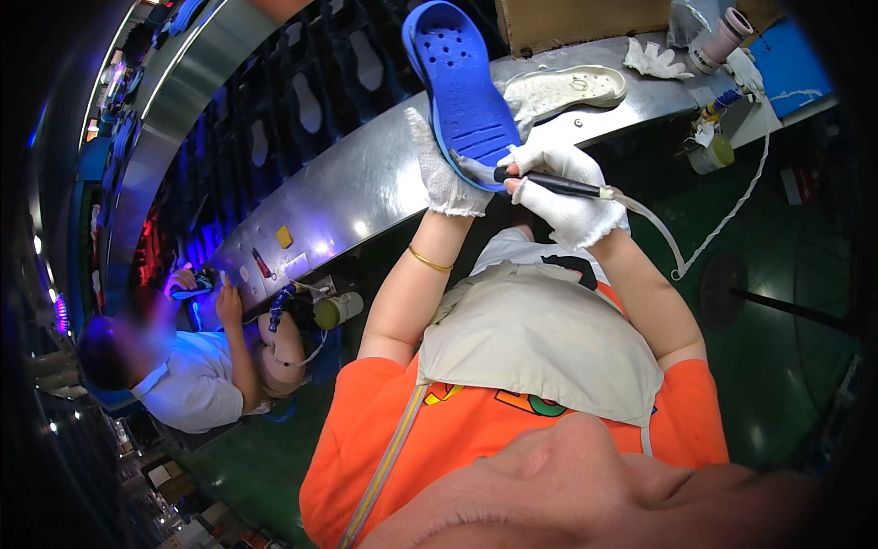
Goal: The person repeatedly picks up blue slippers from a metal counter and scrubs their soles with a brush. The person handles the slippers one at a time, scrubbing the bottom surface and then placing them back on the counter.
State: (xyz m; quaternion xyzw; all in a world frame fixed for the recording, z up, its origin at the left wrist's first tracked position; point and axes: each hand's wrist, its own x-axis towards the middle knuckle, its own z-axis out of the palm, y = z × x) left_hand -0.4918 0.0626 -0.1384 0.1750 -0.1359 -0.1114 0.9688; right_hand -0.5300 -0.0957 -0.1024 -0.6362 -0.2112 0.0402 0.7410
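While the left hand (448,178) cradles one blue clog (466,96), the right hand (573,212) pinches one black-handled tool (560,185).

I see the clog over the metal bench (366,201) and judge it light, springy, slightly slippery, best gripped by its side walls. The left hand curls round the heel, some fingers hidden; the right's fingers close on the handle. I count one pale shoe piece (574,90), farther right.

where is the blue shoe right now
In the head view, the blue shoe is at top centre, held in the left hand, just left of the off-white shoe part; the right hand has the black-handled tool at the shoe's lower end.
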